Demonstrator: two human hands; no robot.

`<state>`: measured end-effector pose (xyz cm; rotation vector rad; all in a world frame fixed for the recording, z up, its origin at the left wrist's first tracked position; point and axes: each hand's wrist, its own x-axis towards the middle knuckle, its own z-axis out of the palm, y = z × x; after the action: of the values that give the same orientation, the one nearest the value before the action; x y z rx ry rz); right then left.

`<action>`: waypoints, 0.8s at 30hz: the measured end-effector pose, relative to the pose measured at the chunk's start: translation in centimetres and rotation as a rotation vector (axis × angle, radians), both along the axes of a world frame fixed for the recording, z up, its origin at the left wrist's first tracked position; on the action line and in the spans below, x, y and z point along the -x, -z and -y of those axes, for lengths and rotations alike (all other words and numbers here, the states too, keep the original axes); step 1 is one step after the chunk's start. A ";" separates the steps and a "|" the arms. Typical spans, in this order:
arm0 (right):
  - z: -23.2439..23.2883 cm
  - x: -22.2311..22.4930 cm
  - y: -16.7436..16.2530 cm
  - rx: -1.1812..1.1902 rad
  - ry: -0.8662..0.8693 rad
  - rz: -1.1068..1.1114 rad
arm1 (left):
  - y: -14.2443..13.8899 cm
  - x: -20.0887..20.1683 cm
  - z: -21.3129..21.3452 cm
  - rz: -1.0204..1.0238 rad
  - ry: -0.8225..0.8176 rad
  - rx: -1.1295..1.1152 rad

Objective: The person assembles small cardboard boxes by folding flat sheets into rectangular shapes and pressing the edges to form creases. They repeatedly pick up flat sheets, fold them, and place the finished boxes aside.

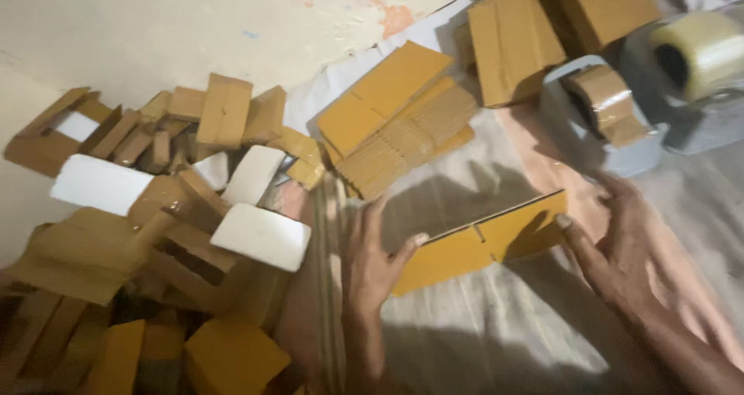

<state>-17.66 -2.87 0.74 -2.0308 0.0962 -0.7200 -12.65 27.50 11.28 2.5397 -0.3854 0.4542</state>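
Observation:
A flat yellow-brown cardboard blank (pixel 480 244) lies slightly tilted on a pale cloth-covered surface (pixel 496 317) in the middle of the view. My left hand (pixel 372 263) grips its left end, thumb on the top edge. My right hand (pixel 612 244) grips its right end, thumb touching the upper right corner. The blank shows a slit partway along its top edge.
A fanned stack of flat cardboard blanks (pixel 403 120) lies behind it. Folded brown boxes and white blocks (pixel 260 236) are heaped at the left. Two tape dispensers stand at the back right, one with brown tape (pixel 601 104), one with clear tape (pixel 697 54). More cartons (pixel 515 42) lie beyond.

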 end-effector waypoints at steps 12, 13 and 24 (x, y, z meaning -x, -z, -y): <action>-0.6 2.5 4.2 -0.133 -0.319 -0.120 | 11.0 5.9 -3.7 0.268 -0.556 0.634; -0.6 2.4 4.6 -0.244 -0.358 -0.191 | 12.0 5.9 -3.7 0.310 -0.443 0.618; 2.7 4.8 2.8 -0.443 -0.246 0.006 | 12.0 4.6 5.9 0.108 -0.109 1.397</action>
<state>-22.41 -5.55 -2.03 -1.5820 0.0005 -0.4968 -17.21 21.57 -0.74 1.1763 0.0712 0.6024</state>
